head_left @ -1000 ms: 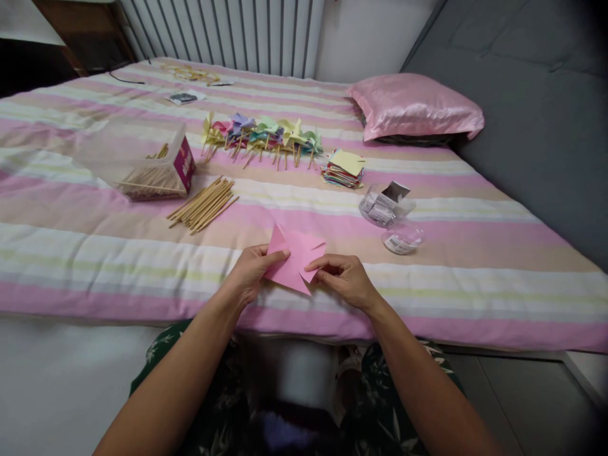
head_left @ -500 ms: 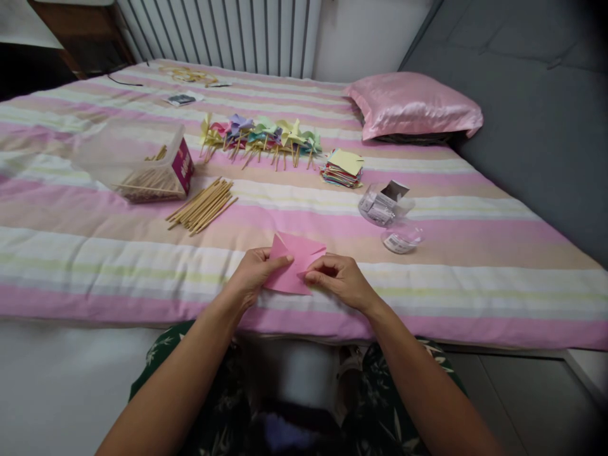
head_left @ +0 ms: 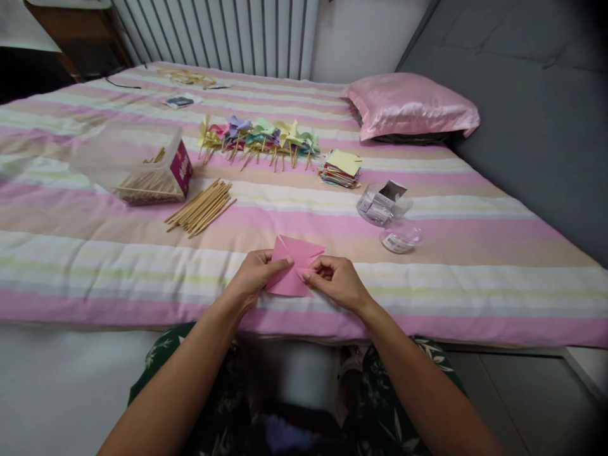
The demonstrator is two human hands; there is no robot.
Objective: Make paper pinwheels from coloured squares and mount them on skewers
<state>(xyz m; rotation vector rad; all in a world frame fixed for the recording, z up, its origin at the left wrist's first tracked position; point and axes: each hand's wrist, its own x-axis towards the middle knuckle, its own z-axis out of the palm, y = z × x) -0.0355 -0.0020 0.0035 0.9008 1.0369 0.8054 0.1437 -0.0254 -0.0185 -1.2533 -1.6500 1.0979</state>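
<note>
the person's left hand (head_left: 254, 274) and right hand (head_left: 335, 282), both pinched closed on a pink paper sheet (head_left: 293, 269) held between them, just above the near edge of the striped bedcover (head_left: 95, 253). left thumb lies on the sheet's left flap; right fingertips (head_left: 306, 277) press a folded corner toward its centre. the sheet shows cut slits and a raised point at top left. beyond it, left of centre: a loose bundle of wooden sticks (head_left: 202, 207), beside a clear plastic box (head_left: 133, 163) lying on its side with more sticks inside. farther back: a row of finished paper pinwheels (head_left: 259, 136); to their right, a stack of coloured paper squares (head_left: 341, 169). right of the hands, well apart: a small clear container (head_left: 382, 202) and its lid (head_left: 400, 237). a pink pillow (head_left: 411, 104) lies at the head of the bed.
</note>
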